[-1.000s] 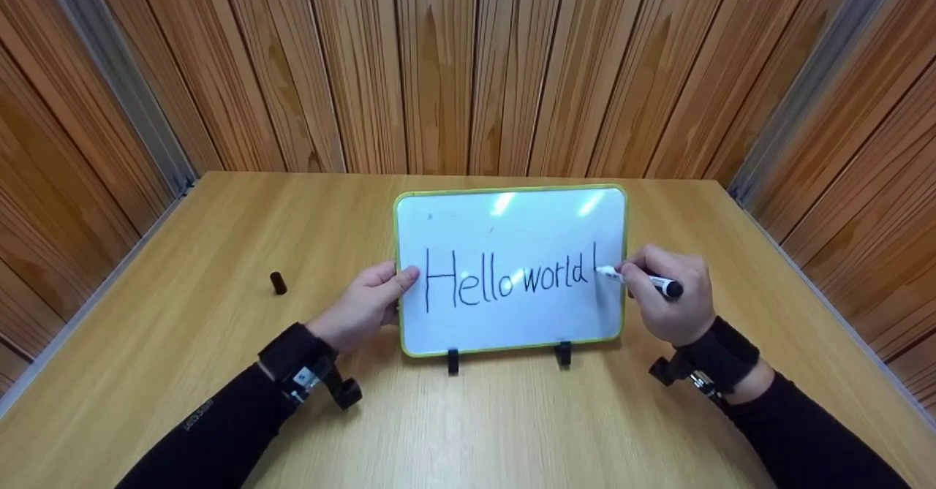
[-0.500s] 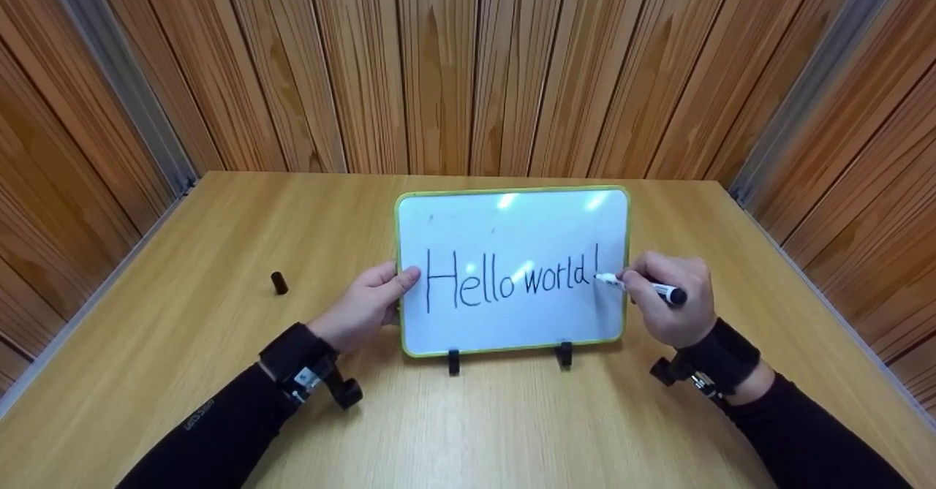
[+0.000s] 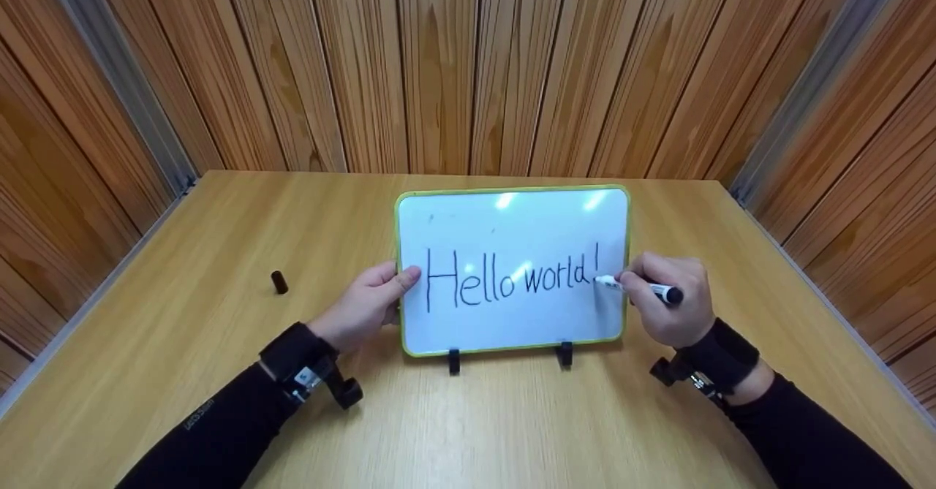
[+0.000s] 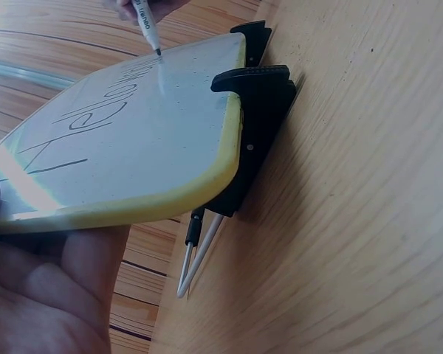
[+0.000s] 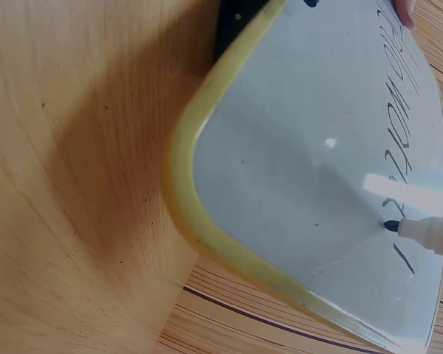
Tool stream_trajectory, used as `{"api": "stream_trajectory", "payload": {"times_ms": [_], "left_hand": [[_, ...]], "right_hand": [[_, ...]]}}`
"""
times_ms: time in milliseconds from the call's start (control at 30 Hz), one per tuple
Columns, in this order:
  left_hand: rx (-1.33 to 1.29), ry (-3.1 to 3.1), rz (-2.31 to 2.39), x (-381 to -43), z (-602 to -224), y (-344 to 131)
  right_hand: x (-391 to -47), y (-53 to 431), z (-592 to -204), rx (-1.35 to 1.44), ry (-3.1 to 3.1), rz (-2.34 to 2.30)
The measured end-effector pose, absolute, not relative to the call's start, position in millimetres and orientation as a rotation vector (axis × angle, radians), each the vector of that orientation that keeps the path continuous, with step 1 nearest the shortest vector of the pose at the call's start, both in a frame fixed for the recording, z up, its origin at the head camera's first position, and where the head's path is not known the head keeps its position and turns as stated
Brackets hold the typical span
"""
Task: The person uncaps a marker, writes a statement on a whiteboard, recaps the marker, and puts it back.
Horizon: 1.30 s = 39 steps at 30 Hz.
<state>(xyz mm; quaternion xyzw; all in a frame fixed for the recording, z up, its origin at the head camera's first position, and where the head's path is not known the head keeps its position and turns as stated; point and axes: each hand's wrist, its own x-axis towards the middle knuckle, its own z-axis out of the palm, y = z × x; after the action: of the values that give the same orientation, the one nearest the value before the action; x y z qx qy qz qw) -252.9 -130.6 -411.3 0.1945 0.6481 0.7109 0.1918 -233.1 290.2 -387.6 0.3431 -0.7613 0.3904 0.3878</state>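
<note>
A whiteboard (image 3: 504, 328) with a yellow-green rim leans upright on a black-footed stand (image 4: 255, 125). "Hello world!" is written across it in dark ink. My left hand (image 3: 369, 299) grips the board's left edge, thumb on the front and fingers behind. My right hand (image 3: 673, 299) pinches a white marker (image 3: 662, 290) with a black end, just off the board's right edge. The uncapped dark tip of the marker (image 5: 421, 230) is at the board's surface, below the exclamation mark's stroke.
A black marker cap (image 3: 278, 283) lies on the wooden table (image 3: 241, 226), left of the left hand. Wood-panelled walls (image 3: 439, 72) rise behind the table and at both sides.
The marker tip has moved slightly down from the vertical stroke, and a dot now shows beneath it. The left hand keeps its grip, and the board has barely shifted.
</note>
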Motion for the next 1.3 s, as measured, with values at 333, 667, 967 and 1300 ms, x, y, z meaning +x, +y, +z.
{"api": "stream_trajectory", "payload": {"times_ms": [333, 667, 967, 1300], "left_hand": [[0.543, 1.823, 1.989, -253.6, -411.1, -130.2], [0.548, 1.845, 1.989, -252.3, -410.9, -128.5], [0.544, 1.844, 1.986, -251.9, -411.0, -128.7], [0.541, 1.835, 1.979, -252.4, -410.7, -130.8]], "right_hand": [[-233.7, 291.4, -387.2, 0.843, -1.937, 0.987], [-234.3, 291.2, -387.8, 0.844, -1.934, 0.975], [-233.7, 290.7, -387.6, 0.829, -1.935, 0.981], [-233.9, 290.7, -387.7, 0.834, -1.936, 0.998]]}}
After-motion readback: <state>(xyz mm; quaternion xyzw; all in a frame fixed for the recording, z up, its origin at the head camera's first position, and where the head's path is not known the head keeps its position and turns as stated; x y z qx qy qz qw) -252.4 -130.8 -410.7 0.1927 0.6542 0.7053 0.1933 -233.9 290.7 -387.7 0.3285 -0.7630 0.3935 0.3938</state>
